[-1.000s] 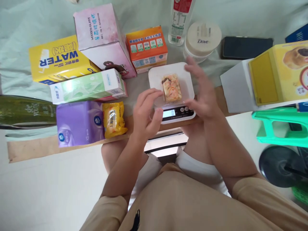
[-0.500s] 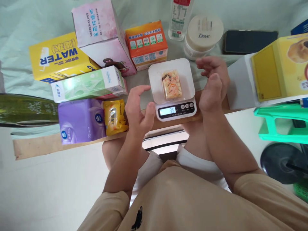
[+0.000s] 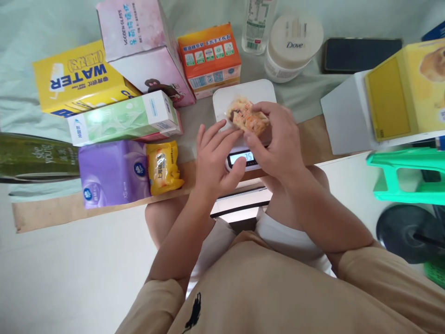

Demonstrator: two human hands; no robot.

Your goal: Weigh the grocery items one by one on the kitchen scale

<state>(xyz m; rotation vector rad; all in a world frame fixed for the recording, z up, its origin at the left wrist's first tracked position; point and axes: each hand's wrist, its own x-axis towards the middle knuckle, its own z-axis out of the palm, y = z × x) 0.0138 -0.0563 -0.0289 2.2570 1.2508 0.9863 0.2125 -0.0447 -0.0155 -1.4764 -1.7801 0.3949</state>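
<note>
Right hand point(image 3: 278, 141) has the snack packet point(image 3: 247, 118) pinched between thumb and fingers, held just above the white kitchen scale point(image 3: 243, 95); can't tell if the packet touches the platform. Left hand point(image 3: 215, 160) is on the near-left of the scale, fingers loosely spread, tips close to the packet's edge, gripping nothing.

Handling, my read: packet looks light, clear crinkly film over stiff crumbly contents. The film is likely slick, so pinch across the short sides or by the sealed end flaps and don't squeeze the middle.

Count around the scale:
- 1 scale, display partly hidden under the hands
- 2 snack packets: the held one, plus a yellow packet point(image 3: 163, 168) left of the scale
- 1 purple tissue pack point(image 3: 113, 172), left of that
- 4 boxes left and behind: green point(image 3: 123, 119), yellow "WATER" point(image 3: 78, 79), pink point(image 3: 142, 48), orange point(image 3: 209, 58)
- 1 Dove jar point(image 3: 294, 44) and 1 clear bottle point(image 3: 257, 23) behind
- 1 black phone point(image 3: 361, 54) behind, to the right
</note>
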